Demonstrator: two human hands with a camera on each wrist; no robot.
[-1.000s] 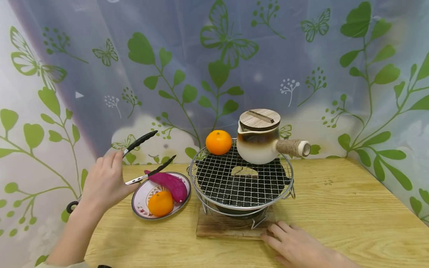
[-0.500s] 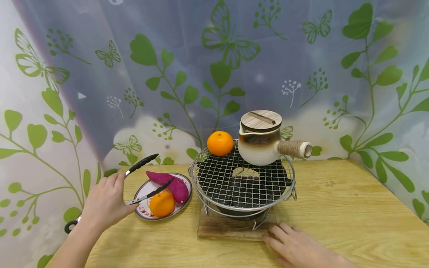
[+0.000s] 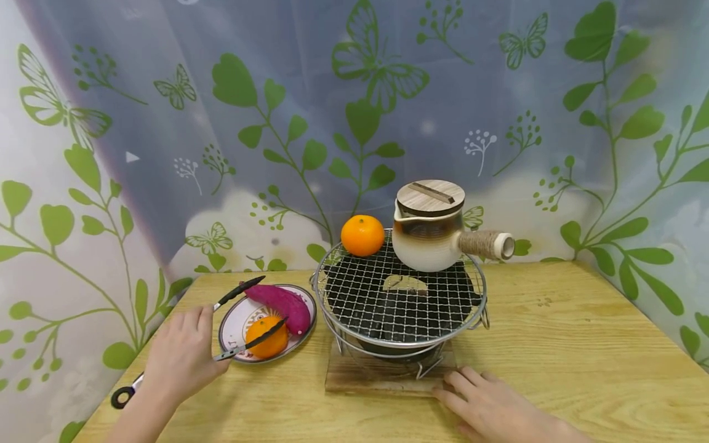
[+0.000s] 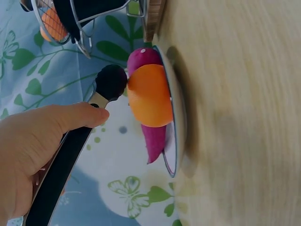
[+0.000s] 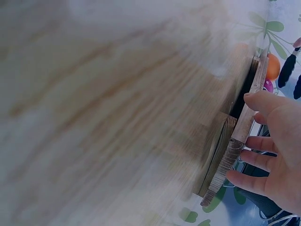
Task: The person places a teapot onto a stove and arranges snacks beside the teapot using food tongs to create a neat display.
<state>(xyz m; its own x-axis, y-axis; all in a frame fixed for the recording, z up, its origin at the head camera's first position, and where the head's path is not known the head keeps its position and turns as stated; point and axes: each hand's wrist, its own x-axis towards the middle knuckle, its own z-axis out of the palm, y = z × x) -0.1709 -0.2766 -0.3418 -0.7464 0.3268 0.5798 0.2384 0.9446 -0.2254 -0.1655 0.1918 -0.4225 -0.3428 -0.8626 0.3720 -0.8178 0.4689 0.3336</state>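
While tongs [image 3: 266,335] stand spread, orange [image 4: 150,96] sits on plate [image 3: 235,321]

Left grip [image 3: 184,346], left of plate and orange, curled round tongs, one tong arm crossing orange in head view. Right grip [image 3: 490,400], right of plate, fingers loose, touching wooden board [image 3: 382,380].

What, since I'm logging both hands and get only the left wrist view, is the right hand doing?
Observer: The right hand has its fingers at the near right corner of the wooden board.
Operator: And what is up above that board?
Observer: A lidded pot stands on the grill grate, to the right of an orange, with its handle pointing right.
Operator: Only one arm of the tongs shows clearly here; where is the other?
Observer: The head view shows its black tip by the pointed end of the purple sweet potato; whether they touch, I can't tell.
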